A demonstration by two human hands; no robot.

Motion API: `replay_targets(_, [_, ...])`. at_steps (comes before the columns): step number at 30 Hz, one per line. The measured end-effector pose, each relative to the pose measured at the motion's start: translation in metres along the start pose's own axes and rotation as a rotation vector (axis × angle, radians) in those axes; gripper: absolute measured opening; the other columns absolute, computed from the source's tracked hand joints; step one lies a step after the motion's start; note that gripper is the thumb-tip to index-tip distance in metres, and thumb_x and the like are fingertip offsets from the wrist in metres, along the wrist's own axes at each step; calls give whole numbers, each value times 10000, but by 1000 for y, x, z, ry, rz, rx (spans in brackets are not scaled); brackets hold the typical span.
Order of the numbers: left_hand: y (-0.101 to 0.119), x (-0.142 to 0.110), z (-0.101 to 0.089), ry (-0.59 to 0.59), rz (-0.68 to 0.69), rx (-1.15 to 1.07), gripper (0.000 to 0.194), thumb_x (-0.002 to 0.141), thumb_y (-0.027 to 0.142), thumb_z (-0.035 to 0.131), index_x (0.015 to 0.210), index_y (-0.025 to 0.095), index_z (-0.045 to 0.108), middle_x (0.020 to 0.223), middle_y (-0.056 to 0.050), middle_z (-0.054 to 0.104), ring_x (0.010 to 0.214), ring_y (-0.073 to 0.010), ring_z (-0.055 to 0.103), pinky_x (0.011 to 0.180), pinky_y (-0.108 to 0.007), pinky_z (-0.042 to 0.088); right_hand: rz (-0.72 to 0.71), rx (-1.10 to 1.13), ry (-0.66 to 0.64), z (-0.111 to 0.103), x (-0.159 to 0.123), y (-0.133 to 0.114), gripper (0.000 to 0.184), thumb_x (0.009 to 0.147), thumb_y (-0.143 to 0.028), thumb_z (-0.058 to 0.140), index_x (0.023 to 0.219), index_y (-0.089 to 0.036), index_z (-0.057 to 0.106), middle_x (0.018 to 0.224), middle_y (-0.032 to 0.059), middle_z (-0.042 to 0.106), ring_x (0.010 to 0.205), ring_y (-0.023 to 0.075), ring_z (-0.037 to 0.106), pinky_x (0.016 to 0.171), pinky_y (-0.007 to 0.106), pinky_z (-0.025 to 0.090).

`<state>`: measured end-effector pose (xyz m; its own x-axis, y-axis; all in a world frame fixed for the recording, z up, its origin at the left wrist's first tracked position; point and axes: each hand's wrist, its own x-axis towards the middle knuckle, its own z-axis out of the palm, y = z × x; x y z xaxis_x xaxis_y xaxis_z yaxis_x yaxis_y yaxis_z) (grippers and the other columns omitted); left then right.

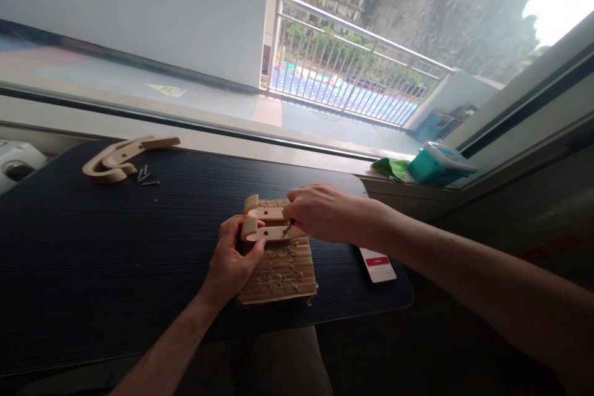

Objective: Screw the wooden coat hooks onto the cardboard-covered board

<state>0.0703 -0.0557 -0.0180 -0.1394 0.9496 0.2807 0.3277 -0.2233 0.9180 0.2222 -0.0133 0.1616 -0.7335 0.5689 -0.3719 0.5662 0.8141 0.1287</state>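
Two pale wooden hooks with curled ends lie side by side on a corrugated cardboard block (278,288). My left hand (232,260) grips the curled end of the nearer wooden hook (273,234), thumb on the near side and fingers around the far side. The farther wooden hook (273,213) lies just beyond, touching or nearly touching those fingers. My right hand (310,210) is closed around a small screwdriver (289,226); only its short dark shaft shows, its tip down at a hole in the nearer hook. The handle is hidden in my fist.
More wooden hooks (111,161) lie at the table's far left, with several screws (145,173) beside them. A phone (378,265) with a lit screen lies right of the block. On the window sill sit a green cloth (390,167) and a teal box (439,164). Crumbs dot the cardboard.
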Motion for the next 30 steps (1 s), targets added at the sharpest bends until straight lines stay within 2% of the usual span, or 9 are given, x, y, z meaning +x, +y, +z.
replay_targets(4, [-1, 0, 0, -8, -21, 3, 299, 722, 283, 615, 1008, 217, 557, 1085, -46, 580, 1115, -226, 527, 1041, -391, 374, -50, -51, 23, 4, 4, 1, 207, 847, -70, 480, 866, -157, 667, 890, 83, 630, 777, 161, 566, 630, 268, 359])
replay_targets(6, [-2, 0, 1, -7, -21, -5, 308, 723, 285, 614, 1016, 213, 553, 1091, -51, 576, 1116, -228, 527, 1038, -389, 379, -24, -43, -23, 4, 6, 0, 201, 839, -73, 486, 855, -148, 671, 867, 83, 646, 757, 156, 575, 623, 264, 359])
replay_targets(10, [-2, 0, 1, 4, -14, 5, 324, 718, 288, 616, 1026, 209, 551, 1092, -55, 574, 1107, -232, 529, 1032, -390, 383, 164, 48, -112, 3, 12, -5, 213, 854, -187, 481, 851, -139, 688, 805, 90, 682, 715, 163, 598, 596, 262, 362])
replay_targets(14, [0, -1, -1, 8, 4, 29, 286, 716, 292, 614, 987, 209, 576, 1072, -53, 578, 1080, -231, 535, 1018, -388, 391, 299, 96, -97, 1, 14, -6, 266, 849, -250, 459, 934, -149, 691, 861, 101, 697, 765, 184, 619, 593, 263, 379])
replay_targets(18, [2, -1, -2, 16, 9, 32, 263, 712, 293, 617, 961, 213, 585, 1047, -46, 589, 1048, -225, 548, 996, -385, 405, 271, 66, -126, -11, 6, -3, 378, 763, -372, 592, 1071, -162, 650, 939, 101, 688, 858, 219, 617, 641, 278, 412])
replay_targets(20, [1, -2, -2, 13, 12, 24, 260, 713, 291, 616, 959, 214, 583, 1041, -44, 592, 1039, -223, 552, 985, -381, 411, 243, 25, -159, -17, -1, -2, 353, 756, -305, 607, 1078, -164, 644, 909, 95, 686, 830, 212, 619, 630, 274, 406])
replay_targets(23, [1, -1, -1, 9, 13, 15, 259, 719, 289, 614, 965, 215, 580, 1046, -45, 591, 1048, -224, 550, 991, -384, 404, 134, 16, -146, -16, -7, -3, 205, 797, -150, 536, 957, -162, 663, 866, 72, 682, 774, 170, 614, 604, 252, 375])
replay_targets(25, [0, -1, -1, 9, 4, 16, 263, 720, 287, 618, 971, 218, 581, 1056, -46, 589, 1064, -226, 545, 1006, -386, 393, 91, 5, -103, -10, -6, -5, 184, 818, -91, 493, 894, -144, 652, 857, 70, 679, 755, 152, 608, 601, 247, 360])
replay_targets(30, [0, -1, 0, 14, 3, 34, 269, 725, 285, 620, 983, 223, 579, 1078, -45, 586, 1077, -224, 540, 1014, -383, 391, 137, 16, -80, 1, 0, -4, 165, 850, -149, 474, 846, -137, 638, 818, 79, 679, 729, 156, 608, 591, 250, 358])
